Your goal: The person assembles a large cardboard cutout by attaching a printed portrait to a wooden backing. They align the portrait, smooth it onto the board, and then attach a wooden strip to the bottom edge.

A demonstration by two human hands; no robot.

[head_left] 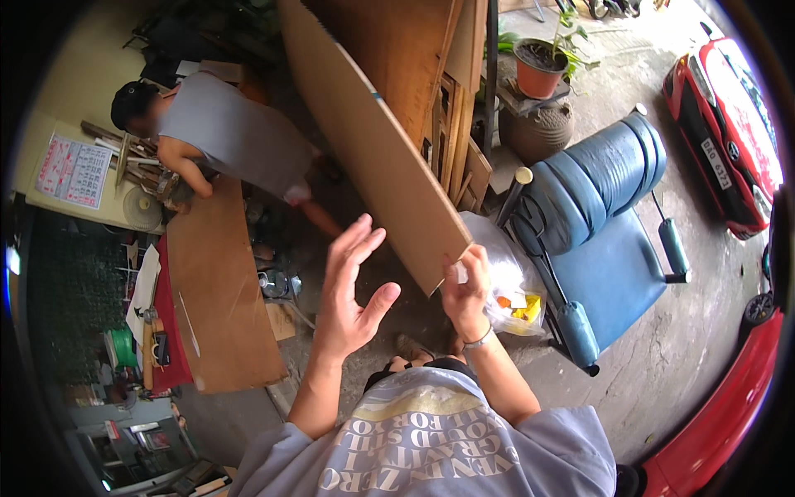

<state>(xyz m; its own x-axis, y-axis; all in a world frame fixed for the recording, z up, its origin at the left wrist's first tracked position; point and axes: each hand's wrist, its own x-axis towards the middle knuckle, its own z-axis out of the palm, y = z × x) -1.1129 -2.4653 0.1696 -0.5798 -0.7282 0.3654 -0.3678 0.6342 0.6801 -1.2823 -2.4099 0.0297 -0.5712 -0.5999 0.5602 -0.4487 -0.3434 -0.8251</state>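
Observation:
A long brown wooden board slants from the upper left down to me. My right hand is closed on its near corner, with the thumb and fingers over the edge. Left of the board's near end, my left hand is raised with its fingers stretched out and the thumb apart, holding nothing. It does not touch the board. The board's far end runs out of the top of the picture.
A co-worker leans over another brown panel at left. To the right stand a blue padded chair, a plastic bag and a potted plant. Upright wood sheets lean behind. Red cars stand far right.

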